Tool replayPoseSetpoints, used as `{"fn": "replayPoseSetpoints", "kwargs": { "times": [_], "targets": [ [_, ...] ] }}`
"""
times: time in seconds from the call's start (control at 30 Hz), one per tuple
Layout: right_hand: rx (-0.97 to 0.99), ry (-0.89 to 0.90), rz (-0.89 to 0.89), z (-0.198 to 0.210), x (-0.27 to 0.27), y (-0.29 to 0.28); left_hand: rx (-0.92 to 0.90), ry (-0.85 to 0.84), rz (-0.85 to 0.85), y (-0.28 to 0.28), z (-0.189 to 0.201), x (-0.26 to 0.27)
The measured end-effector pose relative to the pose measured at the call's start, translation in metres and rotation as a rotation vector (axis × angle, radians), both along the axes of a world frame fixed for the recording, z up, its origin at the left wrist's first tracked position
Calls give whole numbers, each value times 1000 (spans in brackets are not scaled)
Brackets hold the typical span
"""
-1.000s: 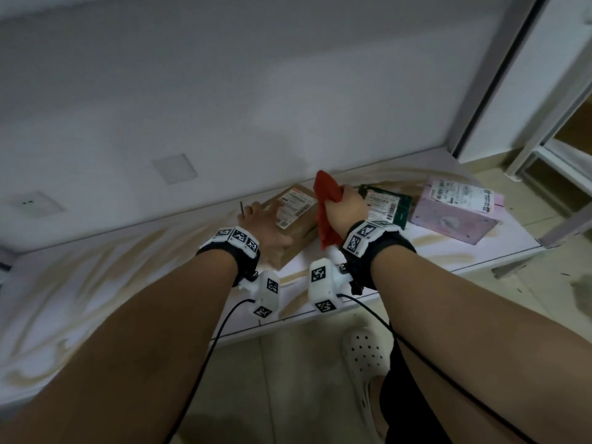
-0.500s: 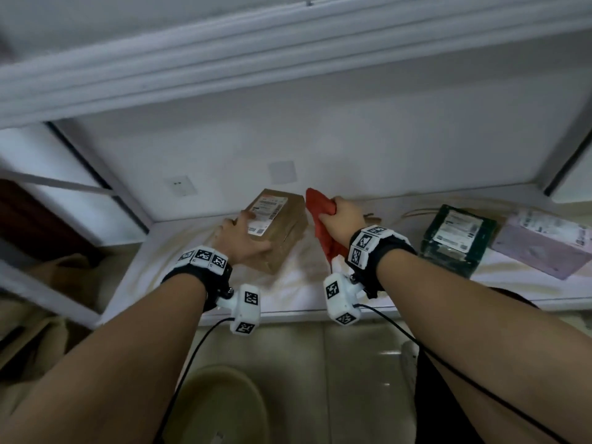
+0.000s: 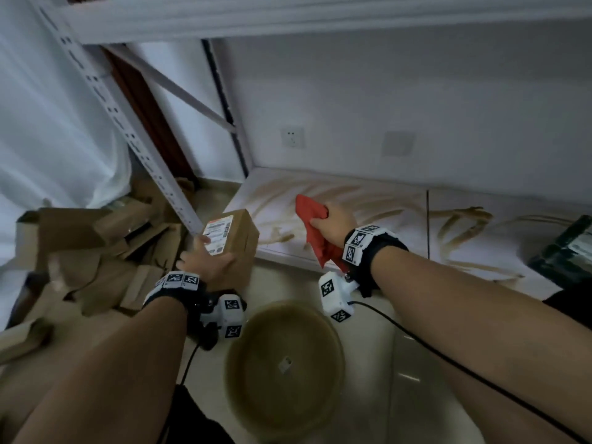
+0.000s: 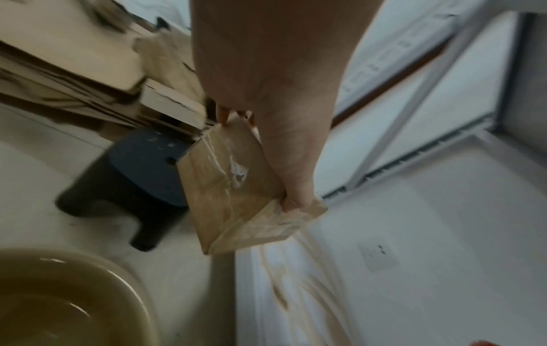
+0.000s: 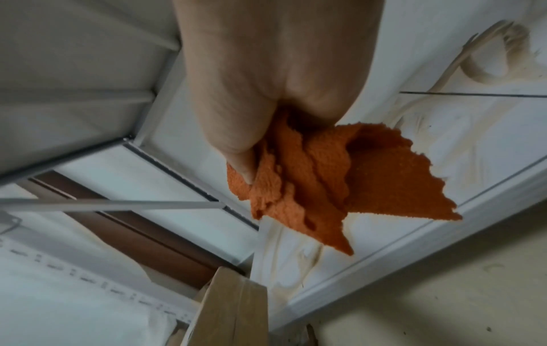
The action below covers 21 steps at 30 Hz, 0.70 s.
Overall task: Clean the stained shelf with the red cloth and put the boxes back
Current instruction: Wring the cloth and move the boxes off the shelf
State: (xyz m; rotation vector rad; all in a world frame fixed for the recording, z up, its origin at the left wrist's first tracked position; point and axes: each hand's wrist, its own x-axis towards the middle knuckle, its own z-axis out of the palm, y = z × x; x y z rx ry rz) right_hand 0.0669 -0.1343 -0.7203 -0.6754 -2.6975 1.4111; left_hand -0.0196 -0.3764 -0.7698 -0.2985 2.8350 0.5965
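The left hand [image 3: 208, 262] grips a brown cardboard box [image 3: 235, 248], fingers curled over its top edge and thumb against its side, holding it in the air past the left end of the shelf [image 3: 384, 219], above the floor. The box is plain kraft card with a white shipping label [image 3: 218, 233] on its upper face showing a barcode and a red-orange strip; in the left wrist view its underside [image 4: 234, 192] carries clear tape and a scuffed white patch.

The right hand [image 3: 333, 224] is closed around a red cloth [image 3: 315, 232], which is bunched in the fist with a loose pointed corner hanging down over the shelf's front edge. In the right wrist view the cloth [image 5: 325, 182] looks orange-red, with a nubbly towel weave and ragged edges.

The shelf is a low white board, streaked across most of its surface with tan, brushy stains [image 3: 323, 193]. A dark green box [image 3: 567, 251] sits on it at the far right, well apart from the cloth.

On the floor below the hands stands 1 round basin [image 3: 285, 370] of murky brownish water. Flattened cardboard [image 3: 96, 248] lies piled to the left, beside a dark stool [image 4: 142, 173].
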Motion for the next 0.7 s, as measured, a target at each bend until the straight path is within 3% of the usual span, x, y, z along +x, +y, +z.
{"fn": "replayPoseSetpoints", "kwargs": {
  "times": [0.2,0.3,0.57,0.7],
  "targets": [
    [70,-66,26,-28,-7,-36,73,-117,144,-60,-37,-9],
    [90,-91,48,-37,-12,-48,-3,-132,186,-73,-50,-15],
    [128,-128,120,-51,-22,-68,-161,-215,148,-79,-69,-15],
    [161,-139,146,-50,-28,-70,-152,-239,143,-82,-77,-23]
  ]
}}
